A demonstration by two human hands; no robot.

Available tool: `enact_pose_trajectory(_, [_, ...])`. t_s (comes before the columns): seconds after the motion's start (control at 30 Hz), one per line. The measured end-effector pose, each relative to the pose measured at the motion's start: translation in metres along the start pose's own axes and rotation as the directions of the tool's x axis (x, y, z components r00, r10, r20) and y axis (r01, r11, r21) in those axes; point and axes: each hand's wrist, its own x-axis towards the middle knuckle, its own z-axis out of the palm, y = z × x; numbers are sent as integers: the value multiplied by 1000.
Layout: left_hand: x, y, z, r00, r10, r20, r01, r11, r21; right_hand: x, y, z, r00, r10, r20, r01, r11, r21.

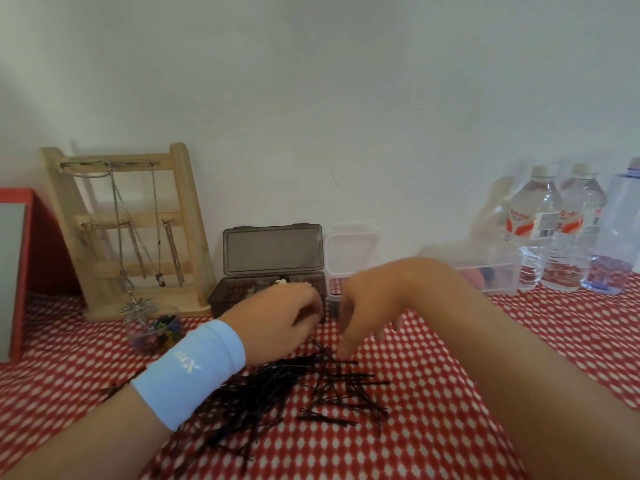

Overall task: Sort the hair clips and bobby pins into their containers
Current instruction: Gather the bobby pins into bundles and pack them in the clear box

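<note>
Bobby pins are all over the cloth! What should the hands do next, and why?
Probably the right hand should pinch a few bobby pins from the pile's far edge, where it reaches down. The pile lies loose on the cloth, and the small clear container stands open just behind.

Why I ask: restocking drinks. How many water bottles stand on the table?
3, in a row at the far right: the left bottle, the middle bottle, and the blue-capped bottle cut off by the frame edge. More may stand out of view.
</note>
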Motion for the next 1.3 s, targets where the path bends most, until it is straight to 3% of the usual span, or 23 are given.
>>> enact_pose_trajectory(0.07, [-15,-4,7,984,-28,178,27,1000,8,3,-15,10,986,99,137,-92,994,-58])
enact_pose_trajectory(0.17, [-30,-8,21,944,-10,330,18,1000,-20,8,-33,26,974,113,198,-66,970,-232])
enact_pose_trajectory(0.27, [-36,-11,25,960,12,280,-7,1000,-16,3,-40,33,981,115,154,-58,941,-332])
enact_pose_trajectory(0.47, [-44,-5,14,967,69,245,-46,994,-101,11,-27,43,996,6,88,8,989,-151])
enact_pose_trajectory(0.57, [-51,-3,14,957,76,279,-39,990,-134,10,-27,45,990,-134,-44,126,979,-160])
enact_pose_trajectory(0.67, [-51,-2,19,967,53,251,-40,998,-57,8,-26,46,964,-203,-170,197,979,-54])
enact_pose_trajectory(0.8, [-51,-6,22,987,20,160,-13,999,-45,-6,-20,42,971,-121,-208,155,975,160])
enact_pose_trajectory(0.87, [-53,-5,22,986,19,166,-12,999,-42,-19,-17,38,993,36,-115,-22,993,119])
enact_pose_trajectory(0.97, [-55,1,24,987,7,158,3,998,-62,-34,-20,42,966,238,104,-240,971,10])
enact_pose_trajectory(1.17, [-56,9,19,989,24,147,-16,998,-59,-37,-28,49,987,156,44,-155,988,-27])
enact_pose_trajectory(1.3, [-59,-1,-11,988,-21,152,44,988,-148,-33,-31,43,984,70,-162,-80,995,-52])
